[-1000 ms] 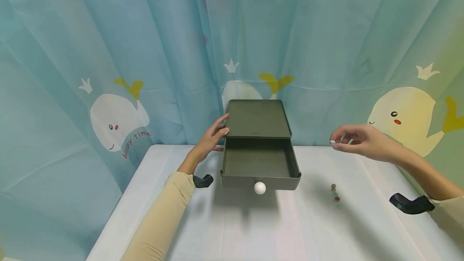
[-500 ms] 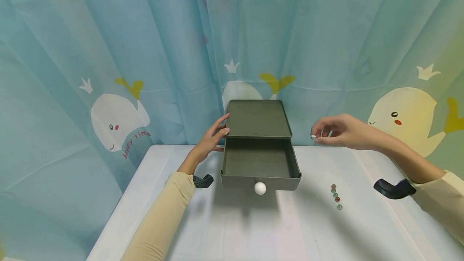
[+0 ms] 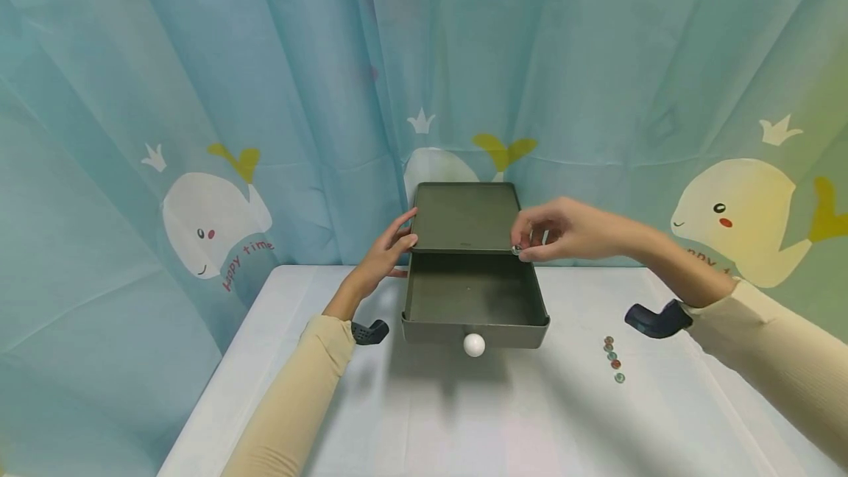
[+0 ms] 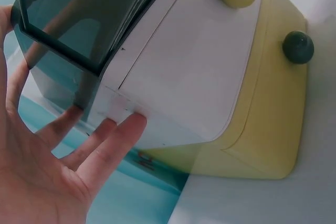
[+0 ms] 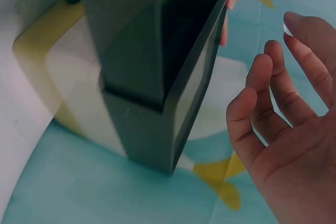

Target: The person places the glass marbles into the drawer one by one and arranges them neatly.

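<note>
A stacked drawer cabinet has a dark green top (image 3: 467, 216), and its green top drawer (image 3: 437, 333) is pulled out. My left hand (image 3: 386, 250) rests against the cabinet's left side, fingers spread and fairly straight over the green and white (image 4: 184, 72) sections. Between thumb and forefinger, my right hand (image 3: 573, 230) pinches a small pale, shiny round piece (image 3: 516, 249), perhaps a glass bead. That hand overlaps the front right corner of the top in the head view, above the drawer's right wall. In the right wrist view only a white bit (image 5: 287, 30) shows past the thumb.
Several small round glass-like pieces (image 3: 612, 356), brownish and greenish, lie in a row on the white table (image 3: 563, 425), right of the cabinet. A white knob (image 3: 473, 345) juts from the open drawer. Below is a yellow drawer (image 4: 273, 87); a whale-print curtain (image 3: 318, 94) hangs behind.
My right hand has moved left with the small round piece, from over the table's right side to the cabinet's front right corner. The left hand and the drawer have stayed put.
</note>
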Motion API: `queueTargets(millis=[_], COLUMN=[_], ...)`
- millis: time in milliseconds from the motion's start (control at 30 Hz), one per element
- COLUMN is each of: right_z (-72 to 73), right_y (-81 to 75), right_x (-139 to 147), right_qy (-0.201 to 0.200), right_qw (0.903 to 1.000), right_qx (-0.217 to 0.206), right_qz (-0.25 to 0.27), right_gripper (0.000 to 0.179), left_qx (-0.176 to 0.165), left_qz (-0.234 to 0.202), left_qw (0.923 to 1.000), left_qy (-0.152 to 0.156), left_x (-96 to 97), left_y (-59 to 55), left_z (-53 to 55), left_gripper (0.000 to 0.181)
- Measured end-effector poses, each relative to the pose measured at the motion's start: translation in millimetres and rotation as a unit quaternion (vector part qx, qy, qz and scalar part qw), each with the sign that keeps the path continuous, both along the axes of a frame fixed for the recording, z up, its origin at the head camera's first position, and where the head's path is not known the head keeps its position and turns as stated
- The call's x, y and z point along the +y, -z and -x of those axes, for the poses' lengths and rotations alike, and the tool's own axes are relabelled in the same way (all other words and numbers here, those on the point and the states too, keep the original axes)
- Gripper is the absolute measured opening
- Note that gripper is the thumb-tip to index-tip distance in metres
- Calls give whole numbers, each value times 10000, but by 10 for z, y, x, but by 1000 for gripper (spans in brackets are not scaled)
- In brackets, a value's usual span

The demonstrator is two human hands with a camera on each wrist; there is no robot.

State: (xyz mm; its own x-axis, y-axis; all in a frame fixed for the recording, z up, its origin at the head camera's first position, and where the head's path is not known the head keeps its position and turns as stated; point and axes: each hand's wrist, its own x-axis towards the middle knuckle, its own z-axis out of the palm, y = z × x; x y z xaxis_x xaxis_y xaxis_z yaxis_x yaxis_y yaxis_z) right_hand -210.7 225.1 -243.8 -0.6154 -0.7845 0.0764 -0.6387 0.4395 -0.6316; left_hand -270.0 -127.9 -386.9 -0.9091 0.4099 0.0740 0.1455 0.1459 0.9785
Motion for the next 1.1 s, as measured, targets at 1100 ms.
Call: queueTargets(millis=[1100], right_z=[306], right_y=[241], right_x=[-1132], right_qy=[-1258], right_qw=[9900], right_qx=[-630], right_qz=[-93], right_gripper=[8], left_qx=[18], left_qz=[12], left_qw=[10000], left_qy=[-18], left_x=[1], left_y=[5], left_z=[5], left_gripper=[59])
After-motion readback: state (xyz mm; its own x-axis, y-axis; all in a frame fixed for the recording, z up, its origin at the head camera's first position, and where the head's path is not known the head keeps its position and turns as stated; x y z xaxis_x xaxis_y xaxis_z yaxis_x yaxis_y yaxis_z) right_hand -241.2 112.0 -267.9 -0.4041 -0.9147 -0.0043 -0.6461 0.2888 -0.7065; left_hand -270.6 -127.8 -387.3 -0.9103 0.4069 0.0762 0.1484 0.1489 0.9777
